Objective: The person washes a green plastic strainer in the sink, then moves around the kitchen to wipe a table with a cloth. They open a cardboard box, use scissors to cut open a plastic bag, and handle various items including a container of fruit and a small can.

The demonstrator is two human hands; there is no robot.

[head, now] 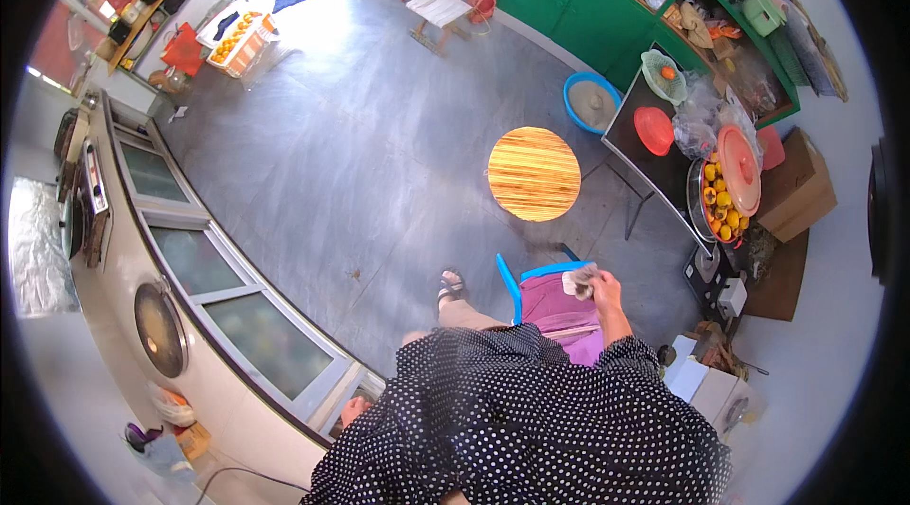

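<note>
My right hand (pixel 604 286) pinches a small crumpled grey-and-white item (pixel 581 282), perhaps a cloth or wad of paper. It is held above a blue plastic chair (pixel 551 268) with a purple cushion (pixel 551 302) on its seat. My left hand (pixel 355 410) is low at my left side, by the end of the cabinet's sliding doors (pixel 266 338). Its fingers look curled, but the dotted sleeve hides part of it, and whether it grips anything is unclear. Ahead of the chair stands a round stool or small table with a striped yellow-brown top (pixel 534 174).
A dark folding table (pixel 640 142) on the right bears a red bowl (pixel 654 130), a green basket (pixel 664 77) and a pot of orange fruit (pixel 723 203). A blue basin (pixel 592 102) stands beside it. Along the left runs the counter (pixel 234 409). A fruit box (pixel 242 43) sits farther off.
</note>
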